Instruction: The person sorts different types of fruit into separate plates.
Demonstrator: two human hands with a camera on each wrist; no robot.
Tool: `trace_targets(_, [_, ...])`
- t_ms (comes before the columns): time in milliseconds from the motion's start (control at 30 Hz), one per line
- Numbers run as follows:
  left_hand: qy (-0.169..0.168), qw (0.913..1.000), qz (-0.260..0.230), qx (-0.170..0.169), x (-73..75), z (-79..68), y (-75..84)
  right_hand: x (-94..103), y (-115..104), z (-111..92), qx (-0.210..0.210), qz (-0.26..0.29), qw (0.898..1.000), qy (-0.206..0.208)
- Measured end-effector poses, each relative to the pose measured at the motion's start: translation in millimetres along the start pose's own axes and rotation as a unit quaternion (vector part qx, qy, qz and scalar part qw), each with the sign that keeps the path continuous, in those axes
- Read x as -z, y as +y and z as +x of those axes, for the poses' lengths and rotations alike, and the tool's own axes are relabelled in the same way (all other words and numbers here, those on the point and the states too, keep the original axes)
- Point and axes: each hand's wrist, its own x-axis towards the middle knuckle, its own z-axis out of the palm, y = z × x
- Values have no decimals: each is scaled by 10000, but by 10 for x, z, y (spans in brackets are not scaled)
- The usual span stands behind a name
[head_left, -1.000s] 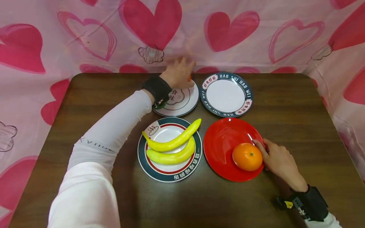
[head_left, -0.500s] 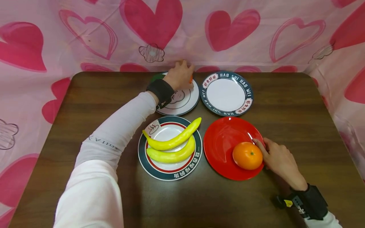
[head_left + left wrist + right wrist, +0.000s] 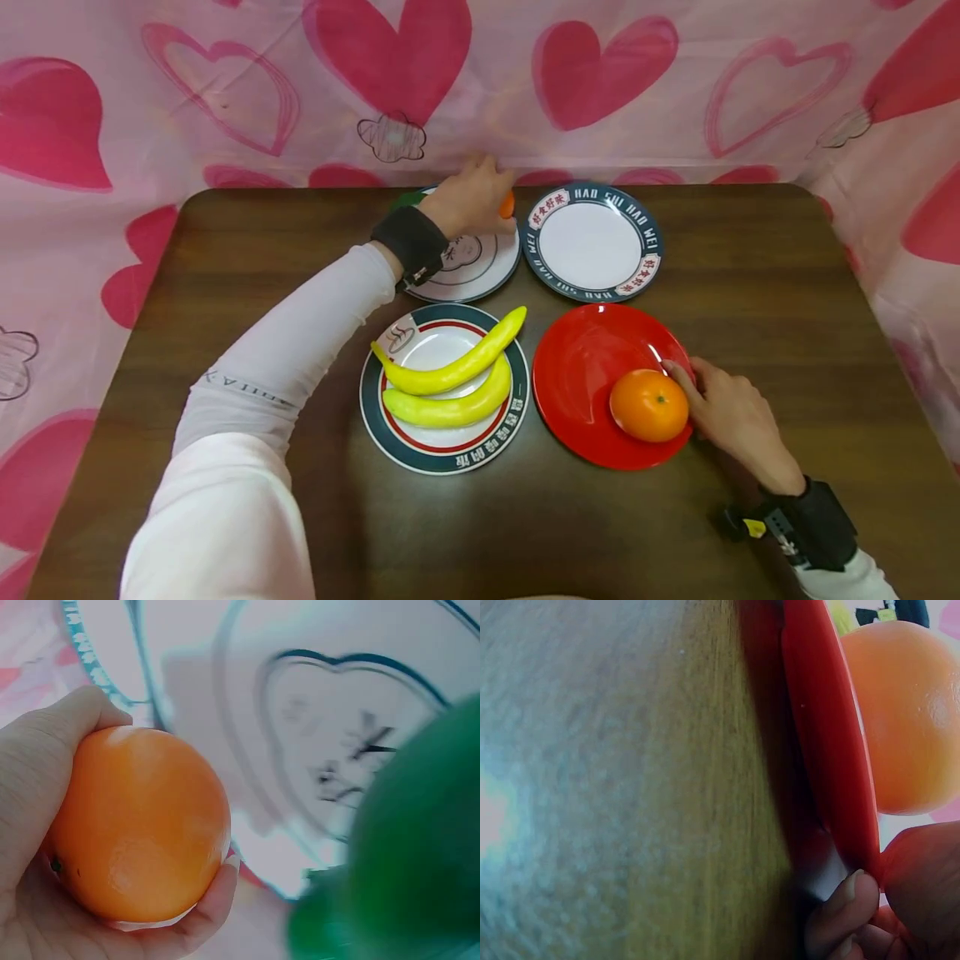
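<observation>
My left hand [image 3: 472,196] grips an orange [image 3: 142,825] over the white plate [image 3: 487,271] at the back left; in the head view the hand covers most of this fruit. A smooth green thing [image 3: 420,847] is close beside it, its kind unclear. My right hand [image 3: 738,417] pinches the right rim of a red plate [image 3: 577,367], thumb on top and fingers below, as the right wrist view shows. On that plate sits another orange [image 3: 648,406], close to the thumb.
Two yellow bananas [image 3: 450,375] lie on a dark-rimmed plate [image 3: 382,437] at the front left. A dark-rimmed white plate [image 3: 591,246] stands at the back right. Behind the wooden table [image 3: 787,292] hangs a pink heart-patterned cloth [image 3: 495,92].
My left hand stays over the back left plate, and more of its orange shows now. The green thing appears above the left wrist instead of below it. My right hand keeps its place.
</observation>
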Motion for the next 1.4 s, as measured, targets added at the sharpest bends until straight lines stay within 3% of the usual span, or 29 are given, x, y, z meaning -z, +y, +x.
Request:
trace_targets(233, [180, 9986, -143, -472, 207, -208, 232, -38, -54, 21, 70, -11, 10000, -4])
trace_targets(400, [293, 9940, -157, -1038, 217, -286, 525, -30, -45, -47, 50, -20, 10000, 30])
trace_targets(633, [-387, 9851, -16, -1677, 72, -392, 958, -54, -3, -96, 151, -75, 9997, 150])
trace_targets(833, [-888, 9706, 173, -2231, -21, -497, 1224, -28, -14, -78, 171, -45, 9997, 138])
trace_targets(1100, [-1184, 9580, 147, -2607, -114, -555, 1375, -12, -12, -60, 223, -6, 9997, 107])
trace_targets(1400, [-1629, 9472, 122, -2759, -255, -577, 1484, -16, 5, -40, 64, 8, 10000, -66])
